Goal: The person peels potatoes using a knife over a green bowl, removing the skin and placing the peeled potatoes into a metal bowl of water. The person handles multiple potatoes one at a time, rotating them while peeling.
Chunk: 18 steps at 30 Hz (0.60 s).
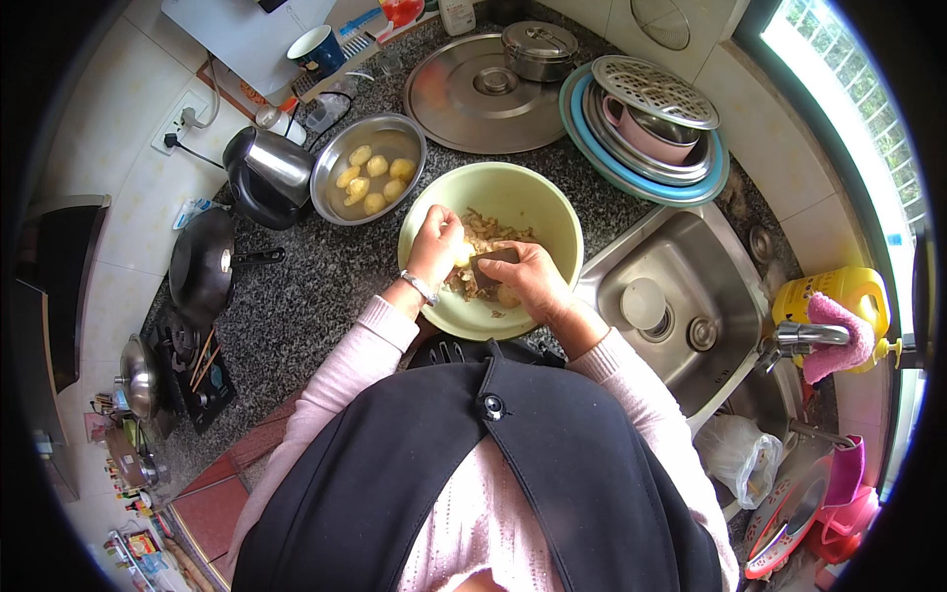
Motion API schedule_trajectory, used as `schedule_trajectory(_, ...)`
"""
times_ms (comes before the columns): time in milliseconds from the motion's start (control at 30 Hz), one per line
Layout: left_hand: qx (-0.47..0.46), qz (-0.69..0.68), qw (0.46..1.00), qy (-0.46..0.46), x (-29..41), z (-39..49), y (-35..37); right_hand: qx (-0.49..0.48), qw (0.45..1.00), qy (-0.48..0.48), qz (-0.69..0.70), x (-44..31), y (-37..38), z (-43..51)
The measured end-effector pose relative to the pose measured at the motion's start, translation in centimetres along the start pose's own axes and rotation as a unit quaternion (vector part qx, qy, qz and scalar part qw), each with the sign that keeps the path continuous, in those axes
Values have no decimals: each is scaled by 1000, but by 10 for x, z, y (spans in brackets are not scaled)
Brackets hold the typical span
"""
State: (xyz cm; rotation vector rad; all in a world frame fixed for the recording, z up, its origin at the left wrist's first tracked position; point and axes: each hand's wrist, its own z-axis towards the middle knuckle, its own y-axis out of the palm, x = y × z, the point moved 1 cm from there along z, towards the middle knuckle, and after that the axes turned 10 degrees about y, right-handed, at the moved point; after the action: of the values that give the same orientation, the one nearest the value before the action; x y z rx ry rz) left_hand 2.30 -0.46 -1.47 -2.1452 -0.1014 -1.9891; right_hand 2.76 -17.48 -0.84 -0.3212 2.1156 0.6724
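Note:
A pale green plastic bowl (566, 244) stands before me, with a heap of brownish peelings (492, 231) in it. Over the bowl, my left hand (435, 240) grips a pale yellow piece, apparently a peeled potato (464, 254), mostly hidden by the fingers. My right hand (534, 277) is closed on a dark flat blade (494, 268), which is held close to that piece. Below the right fingers, a round tan potato (508, 296) lies partly covered among the peelings.
Several peeled potatoes (376, 166) sit in water in a steel basin (325, 200). An electric kettle (270, 174) and a black wok (203, 266) are at left. A large steel lid (451, 103) lies behind; stacked basins (577, 166) and a steel sink (651, 244) are at right.

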Motion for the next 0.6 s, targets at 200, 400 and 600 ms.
schedule_trajectory(200,-30,-79,994,-71,17,-5,0,-19,996,12,88,0,-7,-1)
schedule_trajectory(400,-42,-84,993,-77,8,-4,-3,2,991,-63,-114,-5,-6,-5)
schedule_trajectory(600,-60,-72,993,-78,11,-6,-3,3,1000,11,1,-10,-4,-9)
